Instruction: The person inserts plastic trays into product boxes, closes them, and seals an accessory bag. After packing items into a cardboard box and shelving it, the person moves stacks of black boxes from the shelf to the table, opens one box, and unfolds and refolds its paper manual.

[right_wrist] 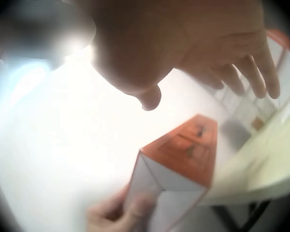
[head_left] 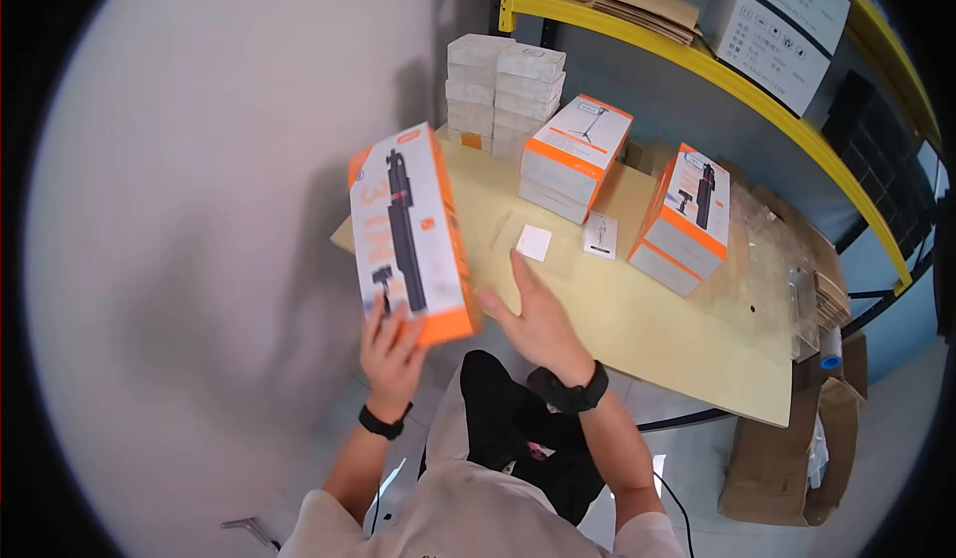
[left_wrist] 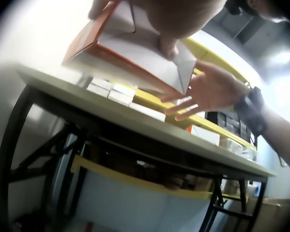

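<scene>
A white and orange box [head_left: 406, 229] printed with a black tripod stick is held up at the table's left end by my left hand [head_left: 391, 359], which grips its lower end. In the left wrist view the thumb lies on the white end of the box [left_wrist: 135, 48]. My right hand [head_left: 543, 324] is off the box, to its right, with fingers extended and nothing held. The right wrist view has the right hand [right_wrist: 198, 48] above the box [right_wrist: 183, 150]. Beyond the right fingertips, a small white square [head_left: 534, 242] and a small printed box [head_left: 600, 234] lie on the table [head_left: 637, 329].
Two stacks of orange and white boxes [head_left: 578, 155] [head_left: 687, 220] stand on the table, with white boxes [head_left: 498, 90] piled behind. A yellow-edged shelf [head_left: 697, 60] runs above the back. Cardboard [head_left: 777, 458] and clear plastic packaging [head_left: 802, 309] are at the right.
</scene>
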`<state>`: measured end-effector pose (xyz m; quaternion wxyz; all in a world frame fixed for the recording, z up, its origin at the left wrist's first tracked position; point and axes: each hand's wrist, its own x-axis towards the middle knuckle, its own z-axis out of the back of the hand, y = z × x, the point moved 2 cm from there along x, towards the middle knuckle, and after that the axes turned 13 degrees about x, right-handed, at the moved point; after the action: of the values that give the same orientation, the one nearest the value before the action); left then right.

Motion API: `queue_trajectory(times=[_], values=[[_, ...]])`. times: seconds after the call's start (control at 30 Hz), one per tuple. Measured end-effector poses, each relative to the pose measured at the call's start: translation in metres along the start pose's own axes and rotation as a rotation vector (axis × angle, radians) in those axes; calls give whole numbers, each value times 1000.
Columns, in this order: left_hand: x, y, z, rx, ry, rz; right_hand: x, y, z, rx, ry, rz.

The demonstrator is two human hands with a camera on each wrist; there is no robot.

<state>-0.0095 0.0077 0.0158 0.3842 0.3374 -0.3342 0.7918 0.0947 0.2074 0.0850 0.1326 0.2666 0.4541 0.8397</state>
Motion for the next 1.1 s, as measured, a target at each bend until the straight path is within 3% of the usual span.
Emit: queue_trajectory(times=[0.03, 0.1, 0.13, 0.2, 0.27, 0.33, 0.4, 0.43, 0.5, 0.53, 0.6, 0.63, 0.67, 0.77, 0.87, 0.9, 0.93, 1.03, 1.07, 1.1], values=[[-17, -12, 5, 24, -30, -93, -8, -3, -5, 3, -1, -3], [-46, -32, 9, 21, -60, -245, -18, -14, -17, 698, 125, -271], [-57, -38, 5, -8, -64, -297, -19, 9, -3, 879, 165, -193], [-58, -46, 4, 4, -76, -413, -33, 7, 15, 976, 111, -238], [-48, -61, 8, -267, 121, -430, -52, -1, 37, 901, 79, -174], [-39, -54, 16, -395, -1, -368, -74, -4, 55, 821, 49, -110], [-9, -64, 19, -646, -167, -51, -97, -5, 66, 918, -1, -158], [7, -69, 24, -655, -159, -52, -105, -9, 68, 905, 8, -199], [33, -77, 24, -1100, 227, 131, -116, -9, 67, 931, -12, -194], [35, -76, 23, -1106, 234, 123, -120, -9, 66, 956, -19, -185], [35, -75, 9, -1145, 937, 164, -122, -13, 64, 970, -38, -145], [34, -78, 6, -1185, 1003, 228, -123, -15, 63, 988, -47, -112], [32, -81, 3, -1184, 1006, 209, -125, -22, 64, 986, -58, -99], [30, -87, 4, -1168, 755, 234, -126, -27, 68, 1020, -69, -171], [32, -81, 6, -1067, 775, 273, -121, -22, 72, 996, -81, -265], [35, -77, 12, -890, 717, 222, -116, -20, 79, 854, -145, -18], [40, -78, 19, -891, 723, 217, -113, -16, 86, 704, -207, 221], [46, -73, 38, -521, 339, -56, -119, 14, 126, 630, -438, 349], [45, -75, 46, -526, 361, -74, -121, 25, 135, 631, -465, 341], [49, -81, 60, -466, 263, -109, -125, 36, 144, 538, -522, 395]])
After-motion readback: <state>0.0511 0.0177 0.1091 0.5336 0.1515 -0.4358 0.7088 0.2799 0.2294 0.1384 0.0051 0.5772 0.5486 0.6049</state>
